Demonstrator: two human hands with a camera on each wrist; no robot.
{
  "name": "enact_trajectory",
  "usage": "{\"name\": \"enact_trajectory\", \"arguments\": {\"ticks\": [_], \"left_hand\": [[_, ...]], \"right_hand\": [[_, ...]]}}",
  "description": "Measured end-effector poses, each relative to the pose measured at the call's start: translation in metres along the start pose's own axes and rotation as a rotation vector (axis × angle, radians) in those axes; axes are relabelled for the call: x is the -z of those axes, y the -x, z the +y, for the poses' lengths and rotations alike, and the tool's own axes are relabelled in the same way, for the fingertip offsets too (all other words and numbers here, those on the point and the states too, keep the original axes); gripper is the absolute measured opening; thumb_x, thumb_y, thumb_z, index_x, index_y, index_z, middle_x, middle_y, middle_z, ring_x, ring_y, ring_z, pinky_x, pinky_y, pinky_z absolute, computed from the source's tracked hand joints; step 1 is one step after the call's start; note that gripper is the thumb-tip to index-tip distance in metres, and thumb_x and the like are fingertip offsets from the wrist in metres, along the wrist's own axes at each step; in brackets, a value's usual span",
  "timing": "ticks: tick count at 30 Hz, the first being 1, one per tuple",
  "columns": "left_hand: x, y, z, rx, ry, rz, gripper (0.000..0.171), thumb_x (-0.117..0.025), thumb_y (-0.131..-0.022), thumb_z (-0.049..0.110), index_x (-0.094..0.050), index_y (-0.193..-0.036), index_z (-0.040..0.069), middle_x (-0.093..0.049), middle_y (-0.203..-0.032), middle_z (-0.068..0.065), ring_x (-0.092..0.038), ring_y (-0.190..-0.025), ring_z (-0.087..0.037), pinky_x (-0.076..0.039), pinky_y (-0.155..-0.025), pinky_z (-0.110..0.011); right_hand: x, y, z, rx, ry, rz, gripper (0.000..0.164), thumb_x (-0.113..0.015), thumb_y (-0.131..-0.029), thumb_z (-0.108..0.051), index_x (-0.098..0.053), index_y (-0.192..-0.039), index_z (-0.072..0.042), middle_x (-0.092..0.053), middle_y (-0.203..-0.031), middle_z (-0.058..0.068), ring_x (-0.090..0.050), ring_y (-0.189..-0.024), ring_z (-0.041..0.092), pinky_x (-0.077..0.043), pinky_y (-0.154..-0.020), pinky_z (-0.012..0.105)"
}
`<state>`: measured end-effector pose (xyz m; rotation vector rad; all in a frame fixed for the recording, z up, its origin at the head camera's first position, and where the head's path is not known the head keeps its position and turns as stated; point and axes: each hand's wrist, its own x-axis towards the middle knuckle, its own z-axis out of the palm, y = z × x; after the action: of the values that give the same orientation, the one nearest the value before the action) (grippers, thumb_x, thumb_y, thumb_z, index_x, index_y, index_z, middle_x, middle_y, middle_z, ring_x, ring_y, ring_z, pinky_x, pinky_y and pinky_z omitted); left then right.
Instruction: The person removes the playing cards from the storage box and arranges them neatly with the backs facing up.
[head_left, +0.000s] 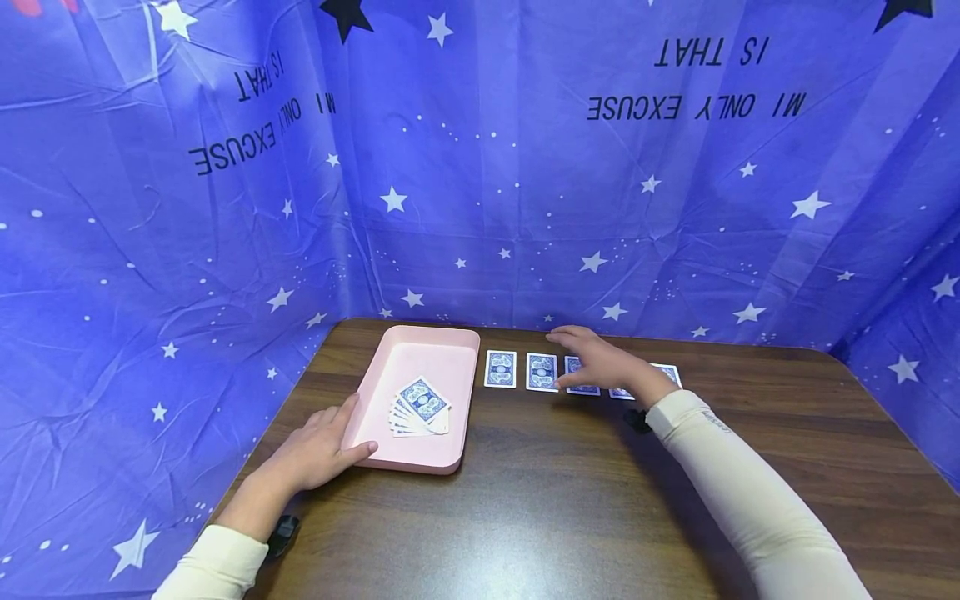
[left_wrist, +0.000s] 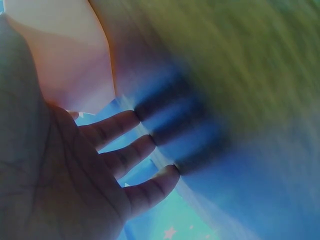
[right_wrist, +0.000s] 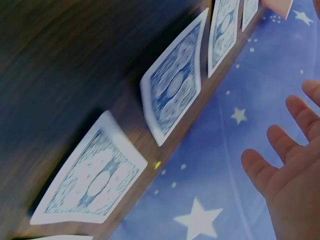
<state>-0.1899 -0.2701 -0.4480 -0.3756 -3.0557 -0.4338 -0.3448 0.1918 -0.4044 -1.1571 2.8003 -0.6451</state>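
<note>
My left hand (head_left: 318,446) rests at the near left side of a pink tray (head_left: 378,379), its thumb over the rim and its fingers extended along the wall. In the left wrist view, the fingertips (left_wrist: 167,172) reach down to a glossy surface. A fanned stack of blue-backed playing cards (head_left: 422,402) lies in the tray. To the tray's right, several face-down playing cards (head_left: 501,369) form a row along the table's far side. Above that row is my right hand (head_left: 600,364), fingers spread and holding nothing; it partly covers some cards. The right wrist view shows the hand apart from a card (right_wrist: 92,177).
The brown wooden table (head_left: 540,492) has a blue star-printed curtain (head_left: 517,192) hanging behind it and at both sides. Its far edge runs close behind the card row. Each wrist wears a black device (head_left: 282,535).
</note>
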Motion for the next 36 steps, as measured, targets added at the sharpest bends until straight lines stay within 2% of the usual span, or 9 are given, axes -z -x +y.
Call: {"name": "enact_trajectory", "arguments": {"ticks": [5,11,21,36], "left_hand": [[0.000,-0.001,-0.001,0.001,-0.007,0.007,0.096,-0.056,-0.091,0.064,-0.027,-0.153,-0.004,-0.051,-0.135,-0.029,-0.048,-0.124,-0.049,-0.043,-0.091,-0.065],[-0.001,-0.001,-0.002,0.002,-0.005,0.007,0.096,-0.056,-0.091,0.064,-0.028,-0.153,-0.004,-0.051,-0.136,-0.029,-0.048,-0.124,-0.049,-0.043,-0.091,-0.066],[-0.001,-0.002,-0.002,0.018,0.004,-0.010,0.097,-0.054,-0.091,0.066,-0.026,-0.154,-0.003,-0.048,-0.139,-0.030,-0.046,-0.127,-0.049,-0.041,-0.094,-0.065],[0.000,-0.001,-0.001,0.016,0.005,-0.014,0.097,-0.054,-0.091,0.065,-0.026,-0.153,-0.003,-0.048,-0.139,-0.029,-0.046,-0.127,-0.048,-0.041,-0.094,-0.065]], "right_hand": [[-0.007,-0.013,-0.009,0.013,-0.004,-0.019,0.082,-0.082,-0.082,-0.030,-0.044,-0.147,0.002,-0.038,-0.151,0.020,-0.029,-0.141,0.039,-0.026,-0.113,0.054],[-0.016,-0.030,-0.020,0.074,-0.001,-0.034,0.082,-0.084,-0.081,-0.030,-0.045,-0.146,0.001,-0.041,-0.149,0.021,-0.032,-0.140,0.039,-0.026,-0.113,0.052],[-0.022,-0.051,-0.046,0.141,0.055,-0.074,0.083,-0.084,-0.079,-0.031,-0.046,-0.145,0.001,-0.043,-0.148,0.018,-0.034,-0.139,0.036,-0.027,-0.114,0.048],[-0.034,-0.079,-0.073,0.193,0.082,-0.145,0.078,-0.079,-0.085,-0.038,-0.045,-0.147,-0.003,-0.041,-0.150,0.013,-0.032,-0.141,0.030,-0.027,-0.115,0.044]]}}
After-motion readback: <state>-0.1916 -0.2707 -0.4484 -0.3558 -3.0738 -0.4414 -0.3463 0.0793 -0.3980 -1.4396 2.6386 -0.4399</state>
